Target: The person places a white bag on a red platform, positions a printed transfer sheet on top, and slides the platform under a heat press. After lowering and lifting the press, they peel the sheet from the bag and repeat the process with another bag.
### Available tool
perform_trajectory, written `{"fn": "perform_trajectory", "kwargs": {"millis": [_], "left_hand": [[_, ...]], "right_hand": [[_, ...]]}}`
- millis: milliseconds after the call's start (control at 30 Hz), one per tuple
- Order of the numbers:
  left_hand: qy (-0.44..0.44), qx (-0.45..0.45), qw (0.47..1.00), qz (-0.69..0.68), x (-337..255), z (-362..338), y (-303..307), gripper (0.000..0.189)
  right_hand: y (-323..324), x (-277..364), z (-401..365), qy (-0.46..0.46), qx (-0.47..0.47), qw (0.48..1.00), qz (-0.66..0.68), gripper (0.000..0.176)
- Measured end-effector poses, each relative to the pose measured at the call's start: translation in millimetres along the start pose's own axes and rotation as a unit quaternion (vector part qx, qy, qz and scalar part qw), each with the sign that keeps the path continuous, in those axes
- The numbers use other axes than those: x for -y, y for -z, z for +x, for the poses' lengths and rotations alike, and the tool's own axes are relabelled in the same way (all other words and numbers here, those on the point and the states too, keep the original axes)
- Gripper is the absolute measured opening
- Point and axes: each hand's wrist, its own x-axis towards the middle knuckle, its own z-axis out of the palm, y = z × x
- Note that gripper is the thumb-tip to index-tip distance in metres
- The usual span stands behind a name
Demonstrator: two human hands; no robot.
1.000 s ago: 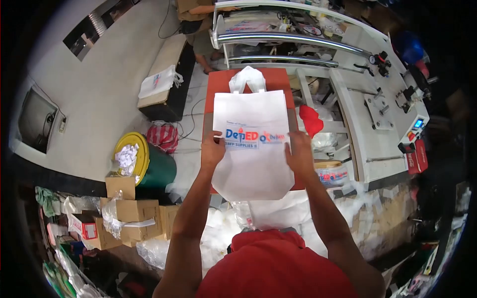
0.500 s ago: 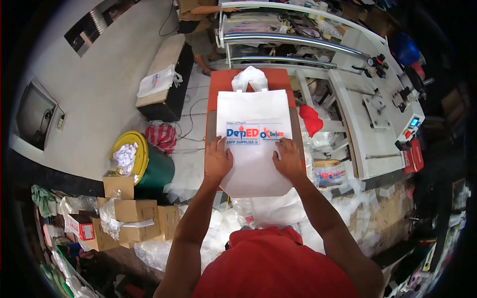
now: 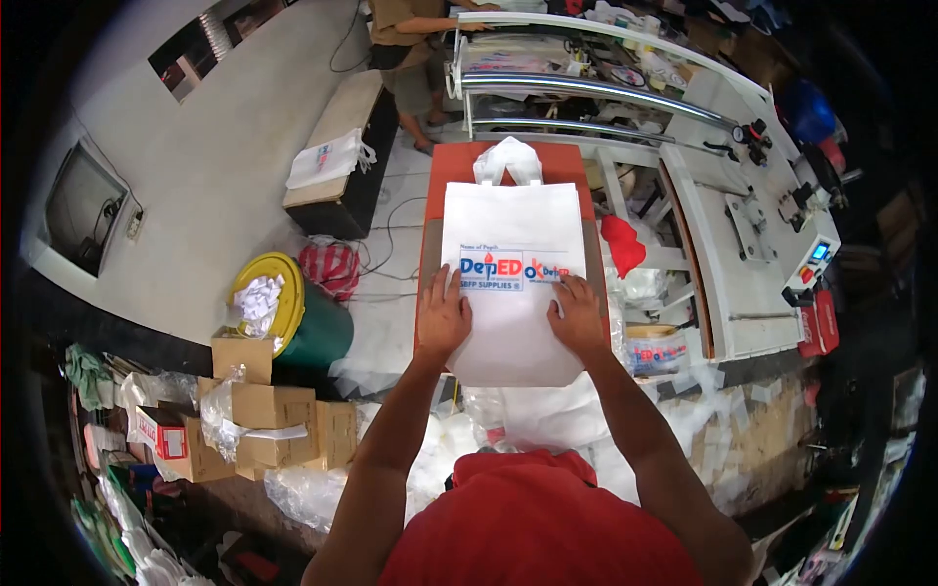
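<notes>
A white bag (image 3: pixel 513 337) with blue and red print lies flat on a red and grey board (image 3: pixel 430 210), its handles pointing away from me. My left hand (image 3: pixel 445 314) rests on the bag's left edge, just beside the lower left of the print, with the fingers apart. On the right edge lies my right hand (image 3: pixel 578 314), fingers spread, the fingertips touching the right end of the print. Neither hand grips anything.
A white machine with metal rollers (image 3: pixel 606 90) stands behind and right. At the left are a green bin (image 3: pixel 327 327), cardboard boxes (image 3: pixel 283 410) and a bench (image 3: pixel 337 107) with another white bag (image 3: pixel 318 164). A person (image 3: pixel 405 49) stands at the back. Red cloth (image 3: pixel 621 246) hangs beside the board.
The whole view has shifted, so that things appear slightly farther right. Both hands stay on the bag in nearly the same places. More of the person at the back shows.
</notes>
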Motion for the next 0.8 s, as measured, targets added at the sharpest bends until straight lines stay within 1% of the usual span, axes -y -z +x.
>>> {"fn": "perform_trajectory", "kwargs": {"millis": [200, 633, 700, 800], "left_hand": [[-0.007, 0.029, 0.999, 0.016, 8.8, -5.1, -9.3, 0.044], [-0.002, 0.035, 0.999, 0.012, 6.9, -6.8, -10.7, 0.041], [-0.011, 0.029, 1.0, 0.005, 8.5, -6.8, -10.5, 0.041], [-0.023, 0.018, 1.0, 0.011, 10.0, -6.9, -11.1, 0.04]], "right_hand": [[-0.7, -1.4, -0.3, 0.002, -0.002, 1.0, 0.001, 0.037], [0.4, -0.7, -1.7, -0.002, -0.007, 1.0, 0.002, 0.036], [-0.3, -0.6, -1.1, 0.002, -0.023, 1.0, 0.014, 0.036], [0.8, -0.1, -0.2, 0.002, -0.019, 1.0, 0.015, 0.036]]}}
